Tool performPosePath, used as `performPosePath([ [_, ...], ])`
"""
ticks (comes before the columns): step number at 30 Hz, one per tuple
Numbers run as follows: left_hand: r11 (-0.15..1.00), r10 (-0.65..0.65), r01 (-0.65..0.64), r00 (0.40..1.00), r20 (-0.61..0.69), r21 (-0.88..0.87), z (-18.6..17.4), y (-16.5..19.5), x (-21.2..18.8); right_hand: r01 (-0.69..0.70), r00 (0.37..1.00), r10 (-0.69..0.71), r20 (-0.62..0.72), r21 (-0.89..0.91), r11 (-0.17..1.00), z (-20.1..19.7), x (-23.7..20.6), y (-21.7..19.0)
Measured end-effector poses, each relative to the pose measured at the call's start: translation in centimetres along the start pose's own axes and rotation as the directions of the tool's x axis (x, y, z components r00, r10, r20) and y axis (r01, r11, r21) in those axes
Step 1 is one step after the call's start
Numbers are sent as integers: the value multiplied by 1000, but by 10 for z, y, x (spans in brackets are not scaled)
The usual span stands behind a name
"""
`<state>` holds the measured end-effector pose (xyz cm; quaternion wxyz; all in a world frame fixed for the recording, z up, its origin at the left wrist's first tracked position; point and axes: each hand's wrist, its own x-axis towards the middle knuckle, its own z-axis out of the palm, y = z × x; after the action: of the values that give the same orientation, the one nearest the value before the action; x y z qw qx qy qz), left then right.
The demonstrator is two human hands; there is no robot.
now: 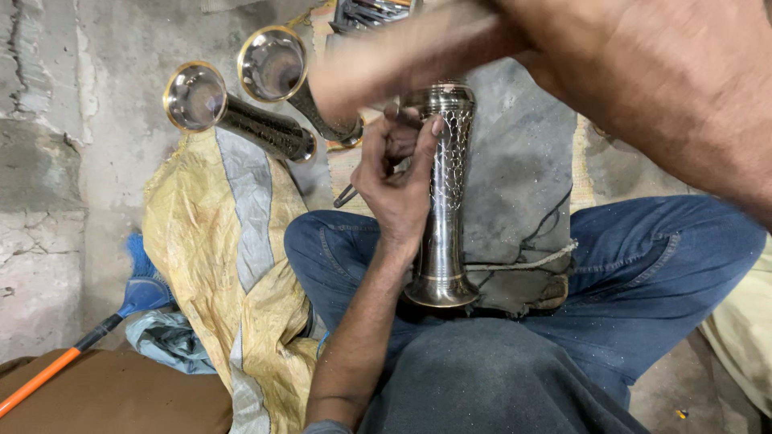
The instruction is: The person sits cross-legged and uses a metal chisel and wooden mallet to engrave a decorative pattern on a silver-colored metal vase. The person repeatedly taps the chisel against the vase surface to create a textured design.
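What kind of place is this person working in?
Probably a small metalcraft workshop with floor seating: the left hand grips an engraved silver metal vase, two finished trumpet-shaped metal vases lie nearby, against a rough cracked concrete wall.

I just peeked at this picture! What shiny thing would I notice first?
A tall, shiny engraved metal vase stands in the middle, between the person's knees, held by the left hand. The right hand is a blur above its top. At upper left, two more vases lie on a yellow sack.
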<state>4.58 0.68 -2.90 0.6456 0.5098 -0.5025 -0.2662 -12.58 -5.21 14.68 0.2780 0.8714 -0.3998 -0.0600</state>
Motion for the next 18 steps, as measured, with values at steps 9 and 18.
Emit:
performPosePath([
  [9, 975, 95, -153, 942, 321, 159, -9, -5, 36, -154, 971, 189, -145, 224, 962, 69, -27, 10],
  [18, 925, 82, -287, 789, 609, 248, -5, -6, 65, -204, 906, 347, -241, 470, 859, 87, -61, 5],
])
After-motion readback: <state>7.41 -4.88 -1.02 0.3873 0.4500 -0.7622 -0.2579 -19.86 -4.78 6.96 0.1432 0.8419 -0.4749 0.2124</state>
